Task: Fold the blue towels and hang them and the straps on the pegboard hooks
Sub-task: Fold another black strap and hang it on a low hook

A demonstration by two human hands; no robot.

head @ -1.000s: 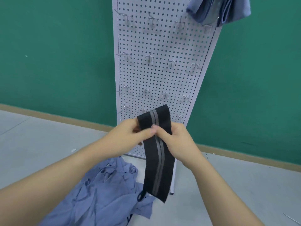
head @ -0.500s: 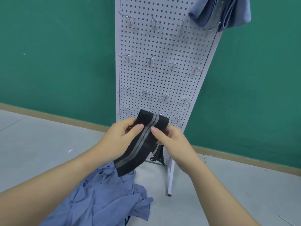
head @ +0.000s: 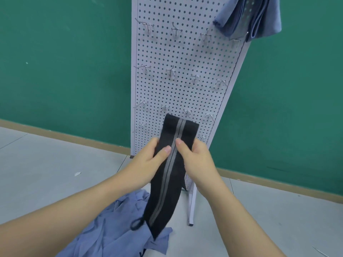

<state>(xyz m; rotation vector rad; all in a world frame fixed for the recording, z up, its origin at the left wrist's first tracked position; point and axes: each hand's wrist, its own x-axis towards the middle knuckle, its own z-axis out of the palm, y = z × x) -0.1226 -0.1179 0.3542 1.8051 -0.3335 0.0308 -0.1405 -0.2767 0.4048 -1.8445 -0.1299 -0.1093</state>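
Observation:
A black strap (head: 167, 184) with two grey stripes hangs lengthwise in front of me, a small loop at its lower end. My left hand (head: 148, 160) pinches its left edge near the top, thumb on the front. My right hand (head: 194, 158) pinches the right edge at the same height. Behind stands the white pegboard (head: 185, 58) with rows of metal hooks (head: 175, 31). A folded blue towel (head: 248, 17) hangs at its top right. A crumpled blue towel (head: 115, 230) lies on the floor below the strap.
The pegboard leans on a thin white leg (head: 191, 206) resting on the grey floor (head: 46, 175). A green wall (head: 65, 62) with a tan baseboard runs behind. A small white scrap (head: 77, 173) lies on the floor at left.
The strap was bunched and slanted to the lower left half a second ago; it now hangs straight and full length between both hands. My view has moved closer to the pegboard.

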